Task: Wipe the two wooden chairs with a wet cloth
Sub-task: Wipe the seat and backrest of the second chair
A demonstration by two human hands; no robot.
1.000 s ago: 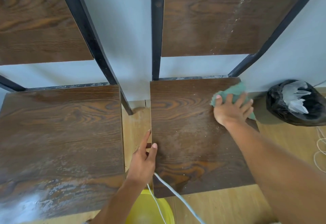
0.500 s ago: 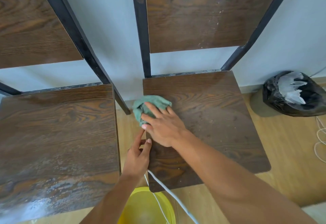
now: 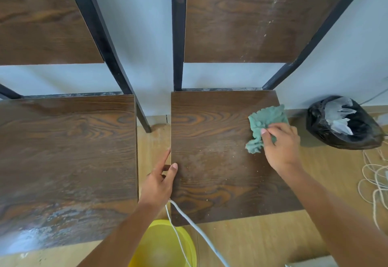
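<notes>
Two dark wooden chairs with black metal frames stand side by side against a pale wall. The right chair's seat (image 3: 214,161) shows dusty specks in its middle. My right hand (image 3: 282,147) presses a crumpled green cloth (image 3: 265,124) onto that seat near its right edge. My left hand (image 3: 160,180) grips the seat's left edge, thumb on top, fingers underneath. The left chair's seat (image 3: 67,157) has whitish smears along its front. Both wooden backrests rise above, the right backrest (image 3: 252,19) streaked with white dust.
A yellow basin (image 3: 163,247) sits on the wooden floor below the chairs. A white cable (image 3: 197,231) runs from my left wrist toward the bottom. A black rubbish bag (image 3: 344,124) lies right of the chair, with coiled cord (image 3: 375,182) beside it.
My right hand has swept the cloth from the seat's left back corner across to its right edge. My left hand has stayed on the seat's left edge.
</notes>
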